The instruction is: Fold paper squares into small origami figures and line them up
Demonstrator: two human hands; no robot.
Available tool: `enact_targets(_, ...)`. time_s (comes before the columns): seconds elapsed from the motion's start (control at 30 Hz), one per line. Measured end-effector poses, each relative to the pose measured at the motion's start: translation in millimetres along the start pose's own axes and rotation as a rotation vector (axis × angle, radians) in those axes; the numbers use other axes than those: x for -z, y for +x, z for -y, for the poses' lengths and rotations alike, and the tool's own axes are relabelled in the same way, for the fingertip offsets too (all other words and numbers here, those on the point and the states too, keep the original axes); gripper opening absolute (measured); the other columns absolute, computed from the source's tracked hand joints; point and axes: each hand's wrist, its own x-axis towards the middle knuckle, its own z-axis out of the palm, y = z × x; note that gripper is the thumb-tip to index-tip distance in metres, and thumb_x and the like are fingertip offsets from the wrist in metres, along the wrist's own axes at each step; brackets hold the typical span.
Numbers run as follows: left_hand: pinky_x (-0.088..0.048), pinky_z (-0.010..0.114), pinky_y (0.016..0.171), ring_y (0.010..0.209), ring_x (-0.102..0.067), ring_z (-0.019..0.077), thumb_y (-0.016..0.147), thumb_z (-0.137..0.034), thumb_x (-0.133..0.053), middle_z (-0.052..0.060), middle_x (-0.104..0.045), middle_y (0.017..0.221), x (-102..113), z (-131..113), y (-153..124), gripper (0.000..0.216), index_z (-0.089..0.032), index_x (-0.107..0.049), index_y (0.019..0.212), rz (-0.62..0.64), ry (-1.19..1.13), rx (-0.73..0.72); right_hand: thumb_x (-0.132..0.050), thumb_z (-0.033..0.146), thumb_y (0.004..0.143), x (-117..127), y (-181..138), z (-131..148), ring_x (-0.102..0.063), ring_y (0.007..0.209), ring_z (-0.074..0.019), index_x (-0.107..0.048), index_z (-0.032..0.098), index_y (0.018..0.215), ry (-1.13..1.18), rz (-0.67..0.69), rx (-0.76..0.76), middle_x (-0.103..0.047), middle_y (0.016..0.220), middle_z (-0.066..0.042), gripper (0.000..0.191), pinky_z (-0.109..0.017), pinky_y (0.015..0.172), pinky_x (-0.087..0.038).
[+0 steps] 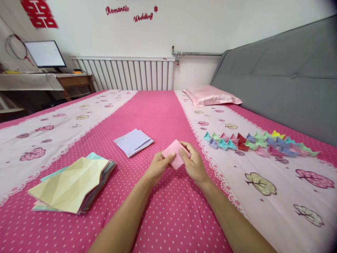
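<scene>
Both my hands meet over the pink dotted bedsheet (158, 218). My left hand (158, 167) and my right hand (193, 162) pinch a folded pink paper (174, 153) between thumbs and fingers, holding it just above the bed. The paper is a small flat folded piece, tilted slightly. A folded lavender sheet (133, 141) lies just beyond my left hand. A stack of creased coloured sheets (72, 184), pale yellow on top, sits to the left.
Several small folded paper boats (259, 143) in many colours lie in rows on the right. A pink pillow (210, 95) rests by the grey headboard (284, 88). A radiator (126, 73) and a desk with a monitor (45, 53) stand beyond the bed.
</scene>
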Motion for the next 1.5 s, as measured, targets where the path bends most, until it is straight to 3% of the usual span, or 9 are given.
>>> enact_targets(0.23,-0.045,0.024,0.066,0.072,-0.060,0.0146,0.069,-0.031,-0.068,0.010,-0.067,0.086,1.5,0.9,-1.0,0.028,-0.013,-0.067,0.090,-0.003,0.064,0.001,-0.049,0.039,0.083,0.6,-2.2,3.2,-0.058,0.078,-0.0179,-0.057,0.020,0.099,-0.004,0.050,-0.021,-0.063,0.089,-0.004,0.026,-0.027,0.066,-0.046)
enact_targets(0.37,-0.045,0.023,0.061,0.063,-0.058,0.0124,0.069,-0.033,-0.067,0.007,-0.066,0.072,1.1,-2.1,-0.7,0.024,-0.011,-0.068,0.079,-0.032,0.085,-0.012,-0.051,0.040,0.082,1.1,-1.8,1.6,-0.055,0.066,-0.0148,-0.058,0.019,0.087,-0.002,0.044,-0.026,-0.060,0.075,-0.001,0.022,-0.024,0.057,-0.043)
enact_targets(0.47,-0.043,0.022,0.055,0.054,-0.054,0.0099,0.069,-0.036,-0.066,0.004,-0.062,0.061,2.9,-3.5,1.1,0.025,-0.011,-0.065,0.067,-0.119,0.081,-0.060,-0.053,0.041,0.079,3.3,0.3,-0.6,-0.054,0.063,-0.0141,-0.058,0.018,0.084,0.029,0.013,-0.045,-0.060,0.073,0.000,0.023,-0.023,0.054,-0.041)
enact_targets(0.63,-0.043,0.022,0.056,0.052,-0.054,0.0092,0.071,-0.040,-0.063,0.005,-0.062,0.058,6.7,-2.9,3.7,0.032,-0.009,-0.065,0.063,-0.144,0.135,-0.072,-0.061,0.043,0.072,7.0,4.2,-2.8,-0.052,0.056,-0.0119,-0.059,0.017,0.079,0.132,-0.029,-0.133,-0.059,0.067,0.001,0.027,-0.021,0.049,-0.040)
enact_targets(0.77,-0.044,0.021,0.057,0.052,-0.054,0.0089,0.071,-0.040,-0.063,0.005,-0.063,0.058,6.8,-1.7,4.0,0.032,-0.010,-0.065,0.061,-0.151,0.082,-0.077,-0.067,0.041,0.066,6.1,5.7,-2.7,-0.055,0.057,-0.0121,-0.059,0.017,0.080,0.245,-0.081,-0.223,-0.062,0.067,0.001,0.029,-0.022,0.052,-0.043)
enact_targets(0.93,-0.046,0.020,0.059,0.059,-0.057,0.0095,0.072,-0.038,-0.062,0.006,-0.067,0.069,8.9,0.6,5.7,0.027,-0.011,-0.068,0.070,-0.180,0.004,-0.102,-0.071,0.035,0.062,2.5,4.9,-3.2,-0.062,0.077,-0.0167,-0.064,0.015,0.088,0.344,-0.016,-0.286,-0.068,0.084,-0.005,0.034,-0.029,0.072,-0.047)
enact_targets(1.1,-0.046,0.021,0.061,0.062,-0.059,0.0110,0.073,-0.039,-0.061,0.008,-0.067,0.070,10.7,0.6,6.5,0.029,-0.011,-0.068,0.072,-0.158,0.057,-0.088,-0.072,0.036,0.061,4.1,5.7,-4.4,-0.062,0.072,-0.0175,-0.066,0.013,0.085,0.287,-0.071,-0.300,-0.069,0.083,-0.007,0.034,-0.029,0.067,-0.047)
enact_targets(1.27,-0.043,0.020,0.055,0.053,-0.056,0.0089,0.062,-0.033,-0.072,0.006,-0.066,0.063,9.5,-2.8,1.2,0.026,-0.009,-0.068,0.071,-0.130,0.220,-0.037,-0.068,0.039,0.065,7.8,7.1,-6.1,-0.059,0.065,-0.0154,-0.066,0.014,0.080,0.292,-0.075,-0.296,-0.067,0.074,-0.004,0.030,-0.028,0.063,-0.045)
enact_targets(1.5,-0.047,0.023,0.058,0.054,-0.061,0.0116,0.062,-0.038,-0.070,0.009,-0.068,0.064,6.3,-3.2,0.4,0.031,-0.008,-0.068,0.067,-0.016,0.291,0.126,-0.063,0.038,0.070,10.5,6.9,-7.3,-0.044,0.053,-0.0087,-0.058,0.015,0.061,0.175,-0.138,-0.195,-0.052,0.055,0.004,0.026,-0.021,0.051,-0.033)
